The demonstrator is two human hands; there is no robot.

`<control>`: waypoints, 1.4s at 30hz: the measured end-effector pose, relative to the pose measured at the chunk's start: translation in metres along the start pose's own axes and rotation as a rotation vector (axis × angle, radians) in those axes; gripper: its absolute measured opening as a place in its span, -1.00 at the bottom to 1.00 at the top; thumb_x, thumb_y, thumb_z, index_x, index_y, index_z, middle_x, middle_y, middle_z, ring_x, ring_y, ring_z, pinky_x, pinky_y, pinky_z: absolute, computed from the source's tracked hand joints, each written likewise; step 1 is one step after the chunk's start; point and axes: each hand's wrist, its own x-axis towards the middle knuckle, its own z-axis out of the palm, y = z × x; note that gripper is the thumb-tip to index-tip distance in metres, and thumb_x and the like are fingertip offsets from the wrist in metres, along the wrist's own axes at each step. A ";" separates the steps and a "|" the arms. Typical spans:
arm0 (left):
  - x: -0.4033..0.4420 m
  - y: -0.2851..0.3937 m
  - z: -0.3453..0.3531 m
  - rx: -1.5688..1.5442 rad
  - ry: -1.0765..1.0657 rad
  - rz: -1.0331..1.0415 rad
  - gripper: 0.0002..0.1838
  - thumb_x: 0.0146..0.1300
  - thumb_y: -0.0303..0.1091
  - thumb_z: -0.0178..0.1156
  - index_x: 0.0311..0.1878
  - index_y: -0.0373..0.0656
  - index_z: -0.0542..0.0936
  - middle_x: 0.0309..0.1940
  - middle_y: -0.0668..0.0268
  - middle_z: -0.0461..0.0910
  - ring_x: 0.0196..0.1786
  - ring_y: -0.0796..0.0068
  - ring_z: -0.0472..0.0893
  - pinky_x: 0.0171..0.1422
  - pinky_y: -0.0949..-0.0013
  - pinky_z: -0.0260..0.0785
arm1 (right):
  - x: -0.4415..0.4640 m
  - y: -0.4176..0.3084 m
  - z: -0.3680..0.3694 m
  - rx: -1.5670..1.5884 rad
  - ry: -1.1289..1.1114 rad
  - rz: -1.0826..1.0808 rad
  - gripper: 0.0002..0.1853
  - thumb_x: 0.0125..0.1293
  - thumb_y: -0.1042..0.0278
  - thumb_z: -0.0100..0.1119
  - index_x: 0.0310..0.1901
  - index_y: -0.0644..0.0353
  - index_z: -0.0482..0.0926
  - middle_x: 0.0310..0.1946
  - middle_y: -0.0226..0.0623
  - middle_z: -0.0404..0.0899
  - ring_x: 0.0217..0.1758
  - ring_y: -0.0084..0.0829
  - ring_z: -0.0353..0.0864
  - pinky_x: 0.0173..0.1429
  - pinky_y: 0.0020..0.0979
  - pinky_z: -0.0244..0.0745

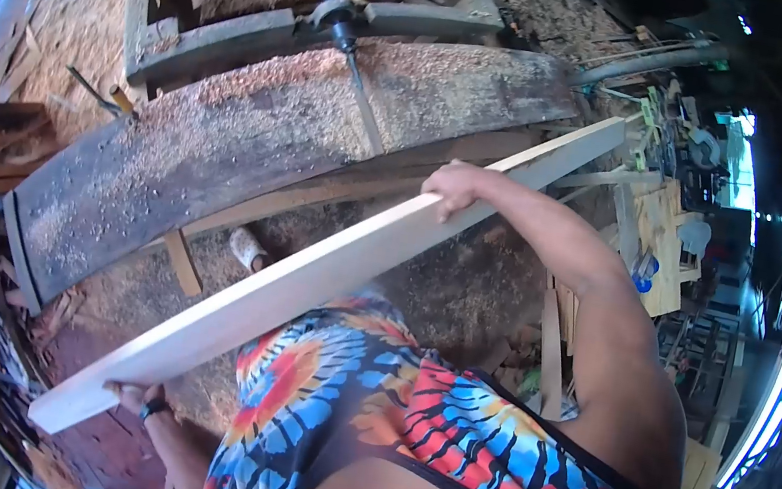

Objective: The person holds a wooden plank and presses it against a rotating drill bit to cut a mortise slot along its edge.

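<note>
Dirt ground (473,307) is stretching beneath the whole workplace. Across its far side a long, dark wooden workbench (266,135) is running from left to right, appearing bowed in this wide view, and sawdust and shavings are covering much of its top. Beyond it a heavy timber frame (217,54) is lying roughly alongside.

On the near side of the bench a long, pale, smooth-faced plank (273,293) is slanting from the near left to the far right. Its far end is reaching toward the bench's right end; whether the two are touching, one cannot tell.

A person is standing behind the plank, wearing a sleeveless tie-dye garment (322,366). To the right a pale wooden panel (660,239) is standing among clutter. A dark metal shaft (336,19) with a round collar is jutting over the bench from the far side.

The right hand (457,189) is gripping the plank beyond its middle, fingers curling over it. The left hand (138,397) is holding its near edge close to the left end. A light-coloured shoe (247,248) is showing between bench and plank, and a dark wristband (152,407) is circling the left wrist.
</note>
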 end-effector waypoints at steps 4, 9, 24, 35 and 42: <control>-0.074 -0.066 -0.001 0.013 0.084 -0.042 -0.08 0.33 0.53 0.15 0.49 -0.03 0.48 0.52 0.22 0.47 0.53 0.00 0.39 0.68 -0.36 0.06 | 0.001 0.059 0.037 0.100 0.030 0.106 -0.20 0.04 -0.40 0.50 0.15 0.10 0.74 0.10 -0.07 0.77 0.25 0.01 0.69 0.34 0.01 0.49; -0.118 -0.145 0.041 0.058 0.090 0.064 -0.07 0.40 0.52 0.06 0.55 -0.03 0.39 0.55 0.19 0.41 0.54 0.01 0.37 0.68 -0.32 0.07 | 0.013 0.147 0.033 0.168 0.087 0.158 -0.15 0.20 -0.60 0.25 0.12 0.11 0.76 0.11 -0.04 0.75 0.27 0.03 0.66 0.39 -0.02 0.47; -0.182 -0.367 0.181 0.363 0.248 0.205 -0.04 0.50 0.54 -0.19 0.66 -0.04 0.25 0.63 0.13 0.31 0.57 -0.05 0.38 0.63 -0.32 0.24 | 0.006 0.330 0.006 0.105 0.398 -0.070 -0.30 0.30 -0.35 0.33 0.05 0.24 0.75 0.00 0.11 0.74 0.22 0.08 0.67 0.33 0.01 0.53; -0.261 -0.502 0.214 1.278 -1.019 -0.343 -0.52 0.47 -0.04 0.35 0.17 -0.28 0.67 0.02 0.09 0.75 -0.02 0.22 0.77 0.15 0.14 0.64 | 0.015 0.382 0.049 0.066 0.216 0.441 0.50 -0.13 0.15 0.80 0.74 -0.07 -0.14 0.77 -0.02 -0.21 0.81 0.09 -0.22 0.80 0.11 -0.07; -0.213 -0.334 0.191 1.421 -0.137 0.864 -0.75 0.46 -0.35 0.37 0.08 -0.28 0.71 -0.09 0.30 0.74 -0.07 0.51 0.66 0.08 0.38 0.54 | 0.041 0.232 0.034 0.087 0.505 -0.019 0.42 -0.12 0.25 0.76 0.74 -0.05 -0.06 0.77 -0.02 -0.25 0.82 0.10 -0.29 0.82 0.15 -0.25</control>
